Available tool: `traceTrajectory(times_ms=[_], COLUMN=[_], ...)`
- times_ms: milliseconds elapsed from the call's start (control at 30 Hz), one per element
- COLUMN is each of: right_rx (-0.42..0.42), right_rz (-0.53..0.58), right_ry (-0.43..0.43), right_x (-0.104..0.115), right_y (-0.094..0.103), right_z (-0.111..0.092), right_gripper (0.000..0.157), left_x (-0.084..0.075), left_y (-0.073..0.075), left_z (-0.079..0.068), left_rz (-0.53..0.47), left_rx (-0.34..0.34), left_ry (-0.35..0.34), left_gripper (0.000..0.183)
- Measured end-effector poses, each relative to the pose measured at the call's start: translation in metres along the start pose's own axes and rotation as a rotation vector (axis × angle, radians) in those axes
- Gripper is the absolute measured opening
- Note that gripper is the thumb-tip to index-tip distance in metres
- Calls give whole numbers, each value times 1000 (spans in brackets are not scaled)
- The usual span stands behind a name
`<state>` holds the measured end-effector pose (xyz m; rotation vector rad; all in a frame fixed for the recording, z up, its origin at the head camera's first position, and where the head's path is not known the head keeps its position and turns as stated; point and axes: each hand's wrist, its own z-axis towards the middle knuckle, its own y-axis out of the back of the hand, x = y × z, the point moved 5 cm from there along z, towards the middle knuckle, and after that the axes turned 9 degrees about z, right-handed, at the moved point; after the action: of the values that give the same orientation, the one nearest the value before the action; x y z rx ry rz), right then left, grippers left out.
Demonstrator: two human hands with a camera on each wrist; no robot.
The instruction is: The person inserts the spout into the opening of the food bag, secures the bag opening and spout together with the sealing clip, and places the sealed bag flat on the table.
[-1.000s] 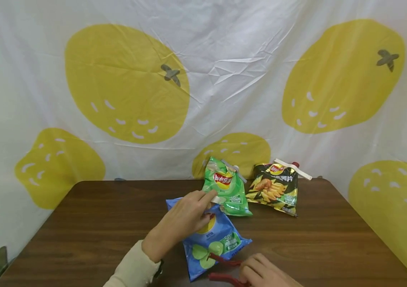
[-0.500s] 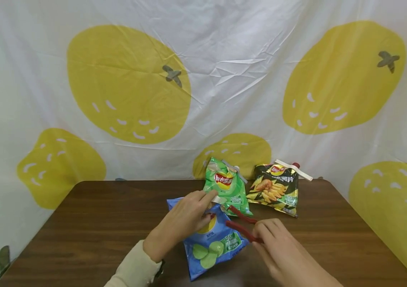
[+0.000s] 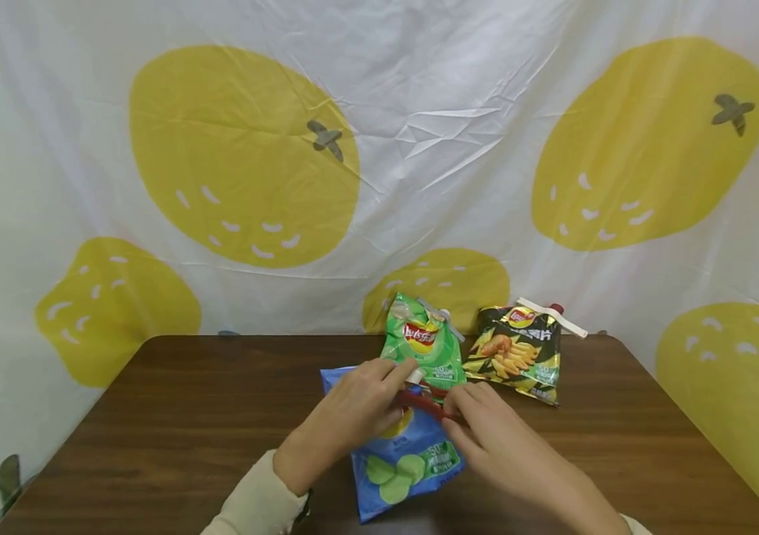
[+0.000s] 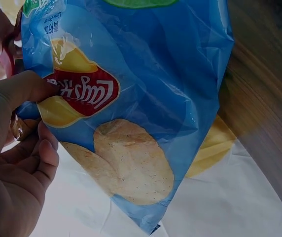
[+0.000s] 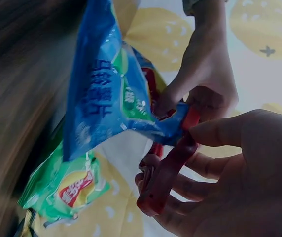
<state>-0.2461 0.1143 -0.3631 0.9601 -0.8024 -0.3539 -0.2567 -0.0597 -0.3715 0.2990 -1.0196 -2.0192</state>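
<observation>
My left hand (image 3: 356,401) grips one edge of a blue bag of Lay's chips (image 3: 406,475), thumb pressed on its front beside the logo. The bag edge is bunched under those fingers in the left wrist view. A red bag clip (image 5: 168,177) is in my right hand (image 3: 496,438), pinched near its hinge end between thumb and fingers. Its two arms are spread, one across the front of the bag and the other behind the bunched edge. In the right wrist view both hands meet at the clip, and the left fingers partly hide its far end.
Behind the blue bag lies a green chip bag (image 3: 396,319) with a grey clip (image 3: 445,321) at its top. Right of it is a black chip bag (image 3: 509,357) with a white clip (image 3: 563,321). The brown table (image 3: 219,416) ends at a hanging lemon-print cloth (image 3: 419,186).
My right hand has carried the open red clip up and left, from the bag's lower right to the bunched edge beside my left hand. The left hand keeps its grip almost unmoved.
</observation>
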Motion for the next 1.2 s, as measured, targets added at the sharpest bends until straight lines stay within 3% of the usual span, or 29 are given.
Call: traceTrajectory(times_ms=[233, 367, 533, 733, 900, 1000, 1200], right_rx=[10, -45, -152, -265, -310, -281, -76], right_rz=[133, 234, 271, 298, 385, 458, 545], right_ry=[31, 99, 155, 152, 95, 32, -99], right_x=[6, 7, 5, 5, 2, -3, -13], right_y=[-5, -7, -8, -11, -20, -26, -34], right_z=[12, 16, 18, 20, 23, 25, 27], right_gripper=[8, 5, 11, 17, 18, 24, 45], left_x=[-4, -6, -4, -1, 0, 1, 1], left_y=[1, 1, 3, 4, 6, 6, 5], left_z=[1, 3, 5, 4, 3, 2, 0], left_rz=[5, 28, 96, 111, 100, 108, 126], left_rx=[-23, -54, -99, -138, -148, -140, -120], left_ry=[-11, -12, 24, 65, 75, 83, 83], left_gripper=[42, 37, 38, 41, 41, 43, 44])
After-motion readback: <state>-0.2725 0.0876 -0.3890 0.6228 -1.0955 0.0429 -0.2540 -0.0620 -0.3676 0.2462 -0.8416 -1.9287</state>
